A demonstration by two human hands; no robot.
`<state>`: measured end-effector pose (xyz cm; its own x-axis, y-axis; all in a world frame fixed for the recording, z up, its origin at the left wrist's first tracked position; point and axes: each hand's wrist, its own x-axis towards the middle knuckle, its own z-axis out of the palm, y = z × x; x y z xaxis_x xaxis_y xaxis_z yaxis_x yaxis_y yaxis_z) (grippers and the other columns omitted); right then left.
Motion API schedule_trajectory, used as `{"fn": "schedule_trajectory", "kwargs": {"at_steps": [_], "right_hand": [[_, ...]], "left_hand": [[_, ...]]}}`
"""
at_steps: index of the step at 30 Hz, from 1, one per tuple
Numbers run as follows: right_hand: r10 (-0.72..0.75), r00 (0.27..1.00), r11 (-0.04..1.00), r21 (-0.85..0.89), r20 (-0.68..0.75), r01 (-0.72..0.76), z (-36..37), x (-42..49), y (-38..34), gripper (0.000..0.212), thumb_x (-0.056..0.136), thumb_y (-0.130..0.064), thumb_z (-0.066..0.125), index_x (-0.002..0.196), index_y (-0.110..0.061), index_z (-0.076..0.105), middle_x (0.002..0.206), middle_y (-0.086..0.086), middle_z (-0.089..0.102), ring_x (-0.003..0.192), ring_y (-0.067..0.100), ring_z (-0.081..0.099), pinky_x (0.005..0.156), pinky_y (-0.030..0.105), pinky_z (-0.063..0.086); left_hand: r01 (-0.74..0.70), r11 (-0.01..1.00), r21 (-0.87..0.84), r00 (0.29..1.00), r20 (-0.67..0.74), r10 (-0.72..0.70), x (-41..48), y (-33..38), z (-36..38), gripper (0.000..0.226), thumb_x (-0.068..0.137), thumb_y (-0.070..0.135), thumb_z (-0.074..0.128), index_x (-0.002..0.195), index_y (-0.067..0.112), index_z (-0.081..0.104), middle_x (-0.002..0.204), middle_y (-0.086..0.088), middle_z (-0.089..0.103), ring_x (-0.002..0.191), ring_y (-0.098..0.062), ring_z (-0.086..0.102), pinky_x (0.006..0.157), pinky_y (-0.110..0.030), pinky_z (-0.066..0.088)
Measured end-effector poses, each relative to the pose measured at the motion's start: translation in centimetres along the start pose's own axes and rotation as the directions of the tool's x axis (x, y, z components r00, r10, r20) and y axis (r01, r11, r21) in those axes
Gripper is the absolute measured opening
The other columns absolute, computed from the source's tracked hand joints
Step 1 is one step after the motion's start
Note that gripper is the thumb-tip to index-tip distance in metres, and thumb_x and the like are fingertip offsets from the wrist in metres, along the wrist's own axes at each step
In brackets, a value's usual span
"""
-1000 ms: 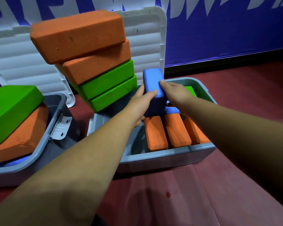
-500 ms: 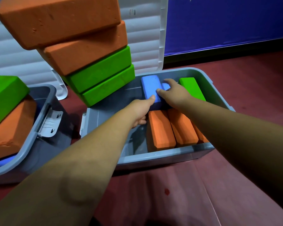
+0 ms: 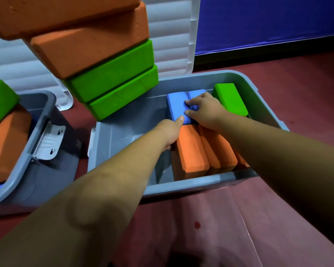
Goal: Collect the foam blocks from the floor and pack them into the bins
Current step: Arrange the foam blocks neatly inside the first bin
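The grey bin [image 3: 201,183] stands on the red floor [image 3: 201,237], with its white lid [image 3: 172,35] raised upright behind it. At the far end of the bin, two blue foam blocks are set side by side and touching: the left blue block [image 3: 175,105] and the right blue block [image 3: 196,92]. A green block [image 3: 229,99] stands to their right, against the bin's right wall. At the near end, three orange blocks [image 3: 191,151] are packed on edge in a row. The right hand [image 3: 206,110] is laid on top of the two blue blocks. Its fingers [image 3: 188,102] are spread across both tops and press down without enclosing anything. The left hand [image 3: 170,130] is placed at the near left corner of the left blue block, with the thumb [image 3: 180,118] touching that corner. Its remaining fingers are tucked below the palm and hidden, so it cannot be determined whether the block is gripped. A leaning stack of two orange and two green blocks [image 3: 112,72] is seen at the bin's far left corner. A second grey bin [image 3: 37,132] at the left contains a green block [image 3: 0,101] on an orange one [image 3: 6,143].
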<state>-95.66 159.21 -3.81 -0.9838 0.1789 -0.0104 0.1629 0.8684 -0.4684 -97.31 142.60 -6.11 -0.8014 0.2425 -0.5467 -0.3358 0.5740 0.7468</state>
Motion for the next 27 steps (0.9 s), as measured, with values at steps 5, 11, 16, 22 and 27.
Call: {"fn": "schedule_trajectory", "kwargs": {"at_steps": [5,11,16,22,27], "right_hand": [[0.017,0.999,0.998,-0.069,0.039,-0.014,-0.5,-0.9,-0.4,0.051,0.099,-0.041,0.062,0.148,-0.030,0.054,0.143,0.006,0.046,0.130,0.024,0.050,0.114,0.032,0.034],[0.038,0.989,0.996,-0.089,0.142,-0.025,-2.5,-2.2,-1.0,0.050,0.096,-0.015,0.058,0.144,-0.025,0.059,0.148,0.002,0.053,0.134,0.025,0.051,0.113,0.032,0.039],[0.061,0.990,0.996,-0.067,0.125,-0.053,-5.5,-3.8,-3.8,0.044,0.096,-0.002,0.050,0.132,-0.017,0.070,0.141,0.003,0.064,0.127,0.024,0.059,0.098,0.027,0.045],[0.022,1.000,0.946,0.325,0.006,-0.023,-7.9,-3.4,-8.7,0.034,0.096,-0.005,0.049,0.111,-0.014,0.079,0.120,0.001,0.075,0.116,0.014,0.065,0.104,0.029,0.048],[0.029,0.997,0.853,0.523,-0.068,0.011,-9.8,-3.7,-13.0,0.021,0.092,-0.027,0.062,0.097,-0.017,0.080,0.100,0.000,0.077,0.095,0.021,0.071,0.086,0.041,0.057]], "left_hand": [[0.013,0.999,0.047,1.000,-0.019,-0.012,-0.4,0.1,0.1,0.071,0.099,0.070,0.040,0.111,0.004,0.062,0.084,-0.014,0.065,0.076,-0.035,0.066,0.087,-0.051,0.062],[-0.085,0.992,0.088,0.995,0.063,0.080,-2.7,0.8,-1.7,0.029,0.098,0.043,0.056,0.089,0.016,0.052,0.083,-0.013,0.046,0.064,-0.024,0.041,0.068,-0.035,0.045],[-0.141,0.990,0.029,0.990,-0.009,0.142,-5.8,2.2,-3.5,0.011,0.090,0.011,0.057,0.081,0.017,0.055,0.082,-0.016,0.055,0.065,-0.026,0.057,0.068,-0.037,0.056],[-0.282,0.956,-0.076,0.956,-0.110,0.273,-10.3,4.3,-7.5,0.017,0.103,0.004,0.052,0.103,0.017,0.063,0.101,-0.006,0.069,0.080,-0.019,0.069,0.068,-0.027,0.053],[-0.361,0.931,-0.055,0.914,-0.221,0.341,-14.5,4.7,-12.0,0.025,0.102,0.005,0.043,0.101,0.014,0.066,0.099,-0.009,0.075,0.077,-0.018,0.074,0.067,-0.028,0.058]]}}
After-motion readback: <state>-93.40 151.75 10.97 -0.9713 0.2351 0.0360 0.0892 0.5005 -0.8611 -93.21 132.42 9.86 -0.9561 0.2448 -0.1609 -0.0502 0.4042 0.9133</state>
